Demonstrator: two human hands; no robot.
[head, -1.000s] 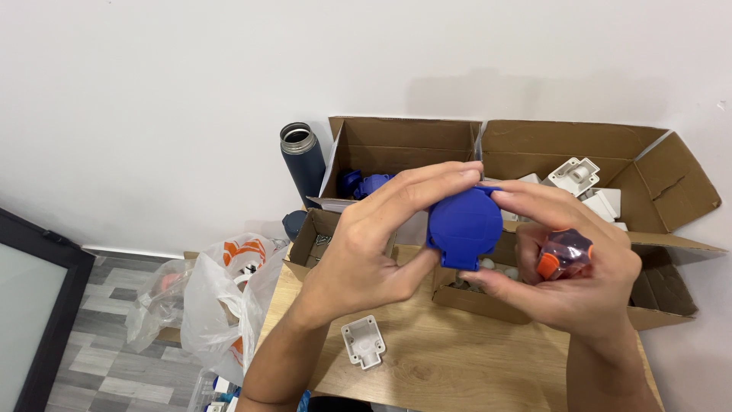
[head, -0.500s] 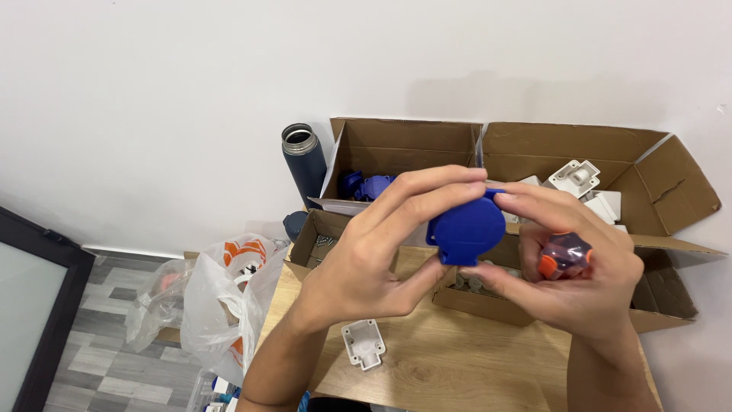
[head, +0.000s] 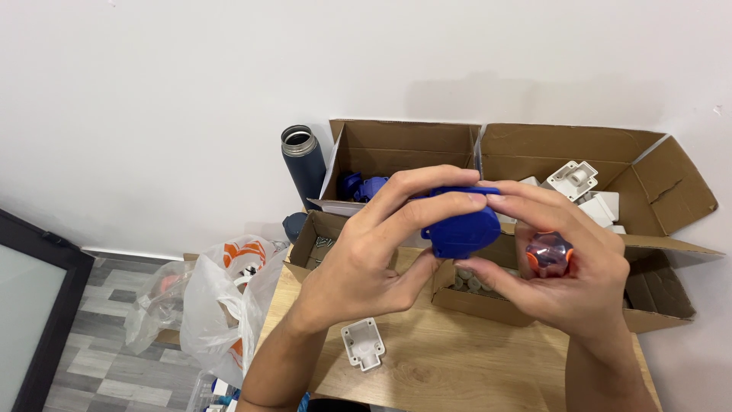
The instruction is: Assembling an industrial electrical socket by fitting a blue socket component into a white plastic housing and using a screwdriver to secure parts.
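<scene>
Off the tabletop's (head: 457,366) left edge there's a plastic bag (head: 229,297) on the floor. A dark bottle (head: 303,164) stands at the back left corner, lid off. A white fitting (head: 363,344) lies near the front edge, just under the left hand (head: 366,263). That hand's fingers (head: 415,191) are curled around the top and left side of a blue part (head: 461,225), thumb underneath, held up in the air in front of the boxes (head: 526,152). The right hand (head: 572,275) pinches the same blue part from the right, fingers half closed, with a clear orange-ended knob (head: 547,254) tucked in its palm. More blue and white parts sit in the boxes at the back.
</scene>
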